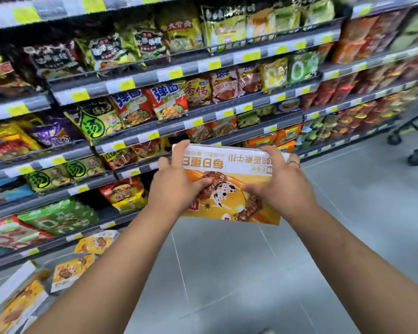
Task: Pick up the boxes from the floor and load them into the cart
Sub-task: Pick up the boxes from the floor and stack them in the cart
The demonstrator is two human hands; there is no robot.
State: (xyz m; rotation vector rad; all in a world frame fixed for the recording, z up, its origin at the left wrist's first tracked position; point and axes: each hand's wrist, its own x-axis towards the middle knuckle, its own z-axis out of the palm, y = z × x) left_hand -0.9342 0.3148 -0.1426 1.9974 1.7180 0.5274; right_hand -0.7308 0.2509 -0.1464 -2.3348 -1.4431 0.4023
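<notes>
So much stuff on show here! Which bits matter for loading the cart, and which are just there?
Part of the job:
- orange box held in the left hand and right hand
- matching boxes on the floor, bottom left
- cart, only its wheels and frame showing at the right edge

Just there:
- shelves of snack packets
- yellow price tags

Held box (229, 186): we see it dead centre, above the floor (251, 273), left hand (176, 186) on its 9 o'clock side, right hand (282, 186) on its 3 o'clock side.
Shelves (155, 75): behind the box, from 9 to 2 o'clock.
Floor boxes (70, 268): at 8 o'clock, before the lowest shelf.
Cart (410, 138): at 3 o'clock, on the floor.
</notes>
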